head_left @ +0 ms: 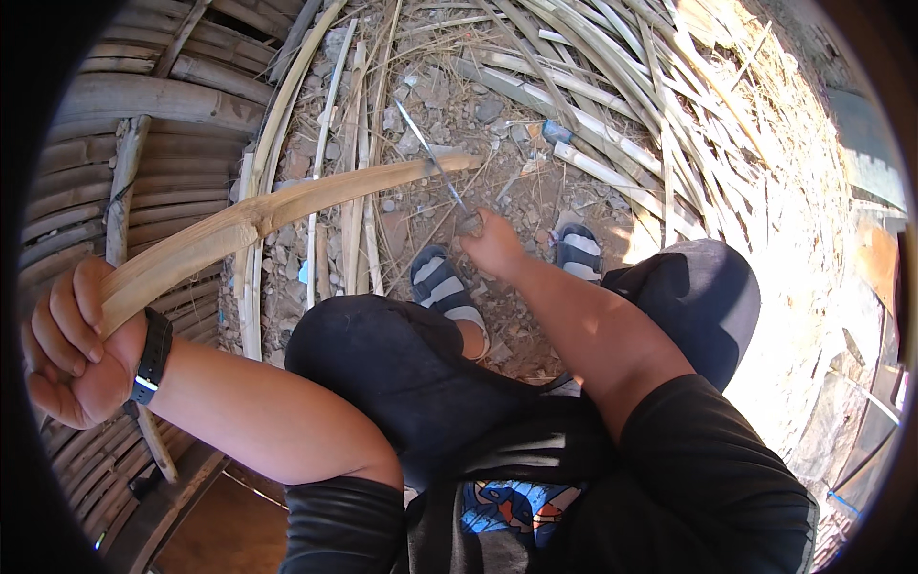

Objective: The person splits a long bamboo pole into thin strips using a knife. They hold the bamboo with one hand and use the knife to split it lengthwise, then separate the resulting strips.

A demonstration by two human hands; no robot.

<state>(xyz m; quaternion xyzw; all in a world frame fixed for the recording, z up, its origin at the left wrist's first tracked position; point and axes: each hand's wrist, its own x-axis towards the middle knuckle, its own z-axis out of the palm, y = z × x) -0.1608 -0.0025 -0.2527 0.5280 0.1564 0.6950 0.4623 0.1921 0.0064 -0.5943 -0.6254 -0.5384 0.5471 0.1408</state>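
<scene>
At the left, my left hand (81,349) has its fingers curled round the near end of a wide split bamboo strip (249,218). The strip slopes up to the right over the ground, with a node partway along it. My right hand (492,244) is closed on the handle of a long-bladed knife (448,179), held out in front between my knees. Its thin blade points away and to the left, crossing the strip near its far end. I cannot tell whether the edge is cutting in or only resting there.
A slatted bamboo wall (182,143) rises at the left. Long split bamboo strips (356,163) lie beside it, and a large pile of them (622,105) spreads at the far right. My sandalled feet (445,287) stand on stony, straw-strewn ground (392,234).
</scene>
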